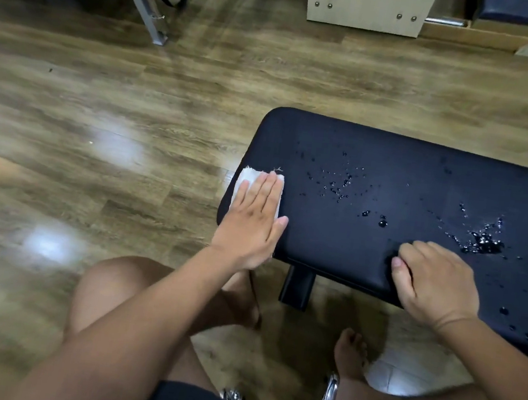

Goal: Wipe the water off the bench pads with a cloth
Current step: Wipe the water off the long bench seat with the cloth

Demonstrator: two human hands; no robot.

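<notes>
From the head view, the black padded surface (392,169) runs from the middle of the frame out past the right edge, matte and smooth with rounded corners, standing on a dark leg (297,287) over a wood-plank floor (100,113).

A white cloth (241,182), folded into a small pad with a frayed thread at its far edge, lies at the left end of the surface. The left hand (253,221) lies flat on it, fingers straight and together and the thumb spread out to the side, so that only the cloth's far left corner and edges show.

The right hand (435,284) rests on the near edge of the surface, well apart from the cloth, its fingers curled under with nothing in them and the thumb tip touching the pad.

Water (483,243) beads on the surface: fine scattered droplets around the middle, a few larger drops nearer the person, and a glistening puddle just beyond the right hand's knuckles. More single drops dot the pad to the right of that wrist.

The person's bare knees and feet (350,353) show below.
</notes>
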